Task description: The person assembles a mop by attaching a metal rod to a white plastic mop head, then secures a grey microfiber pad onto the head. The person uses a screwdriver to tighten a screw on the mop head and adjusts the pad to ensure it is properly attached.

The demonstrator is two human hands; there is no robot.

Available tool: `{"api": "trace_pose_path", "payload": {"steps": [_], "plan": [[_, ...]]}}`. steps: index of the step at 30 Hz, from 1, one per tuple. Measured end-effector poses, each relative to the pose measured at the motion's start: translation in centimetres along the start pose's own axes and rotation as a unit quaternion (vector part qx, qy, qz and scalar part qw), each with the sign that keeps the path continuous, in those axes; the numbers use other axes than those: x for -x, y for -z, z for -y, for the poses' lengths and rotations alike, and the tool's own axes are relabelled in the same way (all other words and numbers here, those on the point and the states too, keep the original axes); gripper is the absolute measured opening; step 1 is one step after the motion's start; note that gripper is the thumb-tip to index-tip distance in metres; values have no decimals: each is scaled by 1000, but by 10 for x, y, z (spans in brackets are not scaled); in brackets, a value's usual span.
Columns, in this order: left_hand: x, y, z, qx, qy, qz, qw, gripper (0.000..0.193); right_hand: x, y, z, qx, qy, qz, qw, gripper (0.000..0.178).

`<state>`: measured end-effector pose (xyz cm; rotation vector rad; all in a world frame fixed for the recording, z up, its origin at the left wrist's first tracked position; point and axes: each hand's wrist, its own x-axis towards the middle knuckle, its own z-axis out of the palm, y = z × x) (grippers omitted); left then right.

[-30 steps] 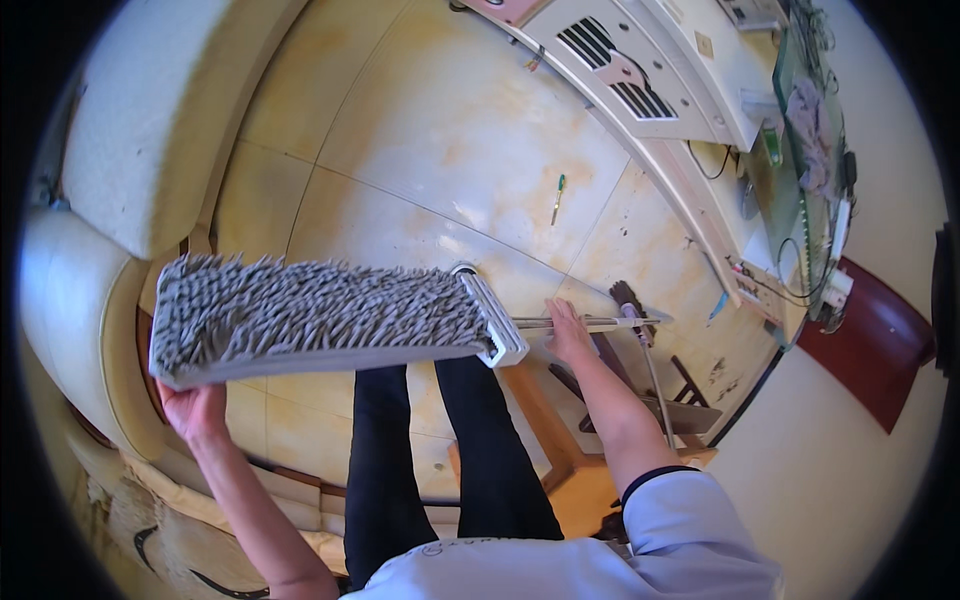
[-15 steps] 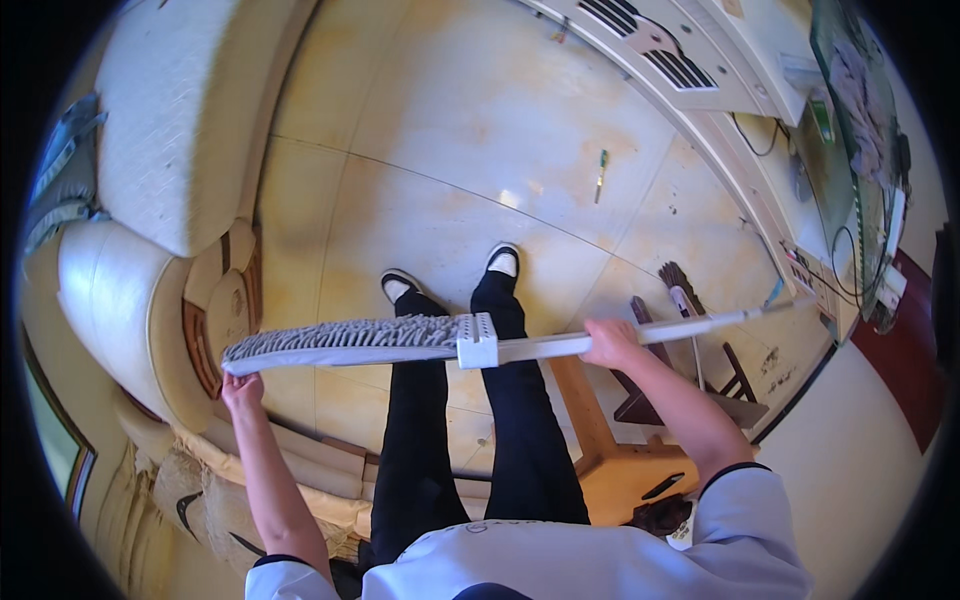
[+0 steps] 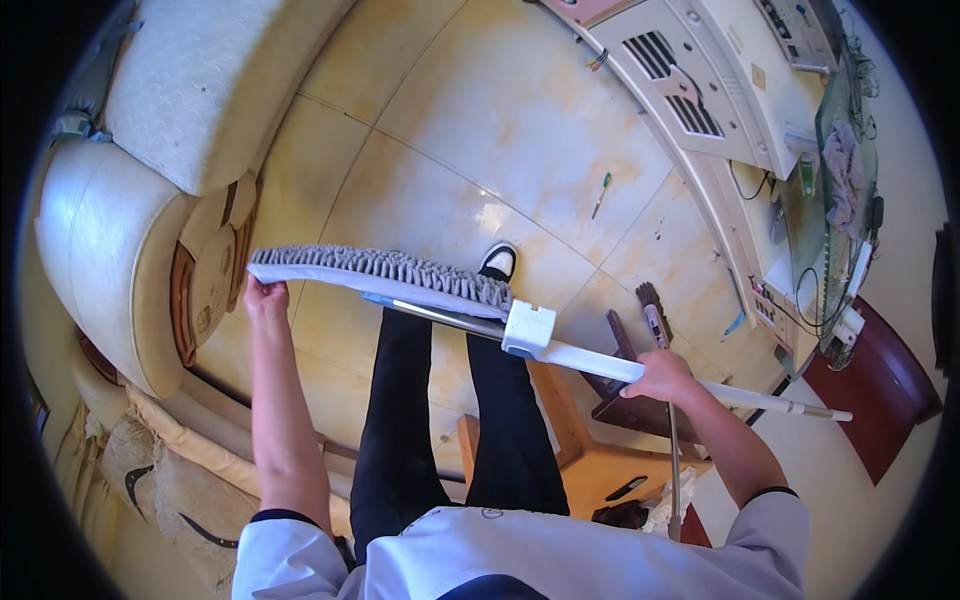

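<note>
A flat mop lies across in front of my legs. Its grey chenille pad (image 3: 385, 272) faces up and bows slightly. My left hand (image 3: 266, 300) pinches the pad's left end. My right hand (image 3: 660, 376) is wrapped round the white handle (image 3: 585, 360), with the handle's tip sticking out beyond it to the right. Between pad and handle sits a white plastic block (image 3: 530, 328). Below the pad, a metal rod (image 3: 455, 318) with a blue part runs into that block.
Cream sofas (image 3: 110, 250) stand on the left. A yellow wooden stool (image 3: 590, 465) and a broom (image 3: 655, 315) are by my right leg. A thin stick with a green end (image 3: 602, 195) lies on the tiled floor (image 3: 480, 130). White cabinets (image 3: 690, 90) line the right.
The mop has tilted: its pad end rose in the picture while the handle end dropped. My right hand moved right and down. The metal rod under the pad now shows.
</note>
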<state>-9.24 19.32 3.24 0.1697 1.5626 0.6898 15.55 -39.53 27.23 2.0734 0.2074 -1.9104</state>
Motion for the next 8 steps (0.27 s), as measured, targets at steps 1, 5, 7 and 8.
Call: {"api": "trace_pose_path", "payload": {"steps": [1, 5, 7, 8], "plan": [[4, 1, 10, 5, 0, -3, 1000, 36, 4, -1, -3, 5, -13, -6, 1000, 56], [-3, 7, 22, 10, 62, -45, 997, 38, 26, -23, -16, 46, 4, -243, 969, 31], [1, -1, 26, -6, 84, -63, 994, 39, 40, -32, -22, 82, 38, -400, 912, 15], [1, 4, 28, -7, 89, -66, 994, 39, 50, -33, -17, 89, 33, -400, 912, 17]]}}
